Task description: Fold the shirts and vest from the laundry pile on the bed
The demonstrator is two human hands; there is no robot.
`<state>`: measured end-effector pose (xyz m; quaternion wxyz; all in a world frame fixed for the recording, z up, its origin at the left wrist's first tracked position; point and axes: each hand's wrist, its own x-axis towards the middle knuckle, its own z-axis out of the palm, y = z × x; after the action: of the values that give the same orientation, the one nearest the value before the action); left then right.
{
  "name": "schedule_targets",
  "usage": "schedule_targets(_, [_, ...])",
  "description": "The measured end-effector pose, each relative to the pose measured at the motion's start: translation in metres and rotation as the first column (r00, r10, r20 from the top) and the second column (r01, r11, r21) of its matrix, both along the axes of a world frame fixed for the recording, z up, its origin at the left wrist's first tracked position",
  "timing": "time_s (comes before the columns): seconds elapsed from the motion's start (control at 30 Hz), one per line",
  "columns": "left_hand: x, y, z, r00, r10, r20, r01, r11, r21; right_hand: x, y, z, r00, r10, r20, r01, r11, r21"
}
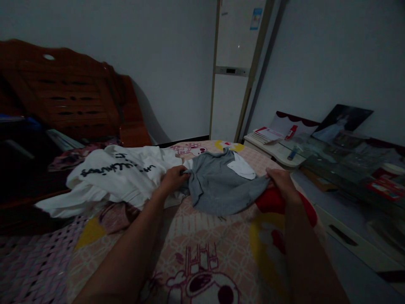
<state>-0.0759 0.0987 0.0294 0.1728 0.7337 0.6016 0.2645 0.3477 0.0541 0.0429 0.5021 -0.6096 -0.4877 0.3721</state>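
Fingers of the left hand [174, 178]: closed in a pinch on the left edge of a grey-and-white garment [228, 185], cloth bunched at the fingertips. Fingers of the right hand [282, 181]: gap narrow, pinching the garment's opposite end, which is drawn out to a point. Garment lies between the two sets of fingers, grey body sagging toward the wearer, white patch [242, 166] on the far side, closer to the right fingers.

Under it and the hands: pinkish cartoon-print blanket [202, 230]. Just left of the left fingers, a rumpled white shirt [117, 177], black lettering across it. Nearer than those fingers and to their left, a mauve cloth [114, 217], partly behind the forearm; farther out, a pink woven surface [34, 261].

Beyond the left fingers, well apart: carved wooden bench [69, 93]. Straight beyond both hands: tall white floor-standing unit [230, 101] with a control panel. Beyond the right fingers, rightward: red bottle [291, 132], papers [265, 134], dark-backed photograph [343, 120], glass shelf [319, 166]. Light dim; finer details unclear.
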Motion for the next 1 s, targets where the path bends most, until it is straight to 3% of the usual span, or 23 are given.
schedule_targets(0.07, [0.007,-0.001,-0.008,0.980,0.093,-0.175,-0.086,0.995,0.048,-0.007,0.007,-0.014,0.995,-0.040,0.093,0.045,0.997,-0.057])
schedule_targets(0.13, [0.011,-0.005,-0.007,0.962,0.090,-0.258,-0.066,0.993,0.100,-0.012,0.011,-0.023,0.990,-0.019,0.139,0.034,0.994,-0.104])
schedule_targets(0.23, [0.016,-0.013,0.011,0.958,-0.102,-0.268,0.146,0.978,0.150,-0.011,0.012,-0.025,0.985,0.024,0.172,0.000,0.990,-0.138])
schedule_targets(0.33, [0.024,-0.022,0.029,0.905,-0.390,-0.168,0.400,0.916,0.034,-0.009,0.010,-0.022,0.981,0.038,0.193,-0.009,0.989,-0.150])
schedule_targets(0.43, [0.033,-0.027,0.030,0.840,-0.521,-0.154,0.514,0.854,-0.083,-0.012,0.007,-0.017,0.980,0.053,0.190,-0.016,0.981,-0.193])
schedule_targets(0.53, [0.036,-0.026,0.016,0.806,-0.535,-0.253,0.532,0.842,-0.089,-0.016,0.000,-0.011,0.968,0.197,0.154,-0.143,0.940,-0.309])
schedule_targets(0.67, [0.035,-0.023,0.001,0.826,-0.487,-0.285,0.494,0.868,-0.053,-0.019,-0.007,-0.007,0.874,0.474,0.104,-0.398,0.823,-0.406])
schedule_targets(0.77, [0.035,-0.020,0.001,0.835,-0.457,-0.305,0.461,0.885,-0.065,-0.018,-0.007,-0.009,0.826,0.546,0.140,-0.451,0.789,-0.417])
schedule_targets(0.83, [0.033,-0.018,0.006,0.841,-0.451,-0.300,0.443,0.891,-0.099,-0.018,-0.004,-0.010,0.850,0.503,0.157,-0.411,0.820,-0.399])
schedule_targets(0.9, [0.028,-0.018,0.018,0.863,-0.435,-0.256,0.423,0.900,-0.105,-0.018,-0.001,-0.008,0.908,0.386,0.162,-0.316,0.886,-0.340])
schedule_targets(1.0, [0.015,-0.026,0.044,0.894,-0.442,-0.073,0.443,0.897,-0.004,-0.019,-0.001,0.004,0.971,0.212,0.108,-0.188,0.962,-0.198])
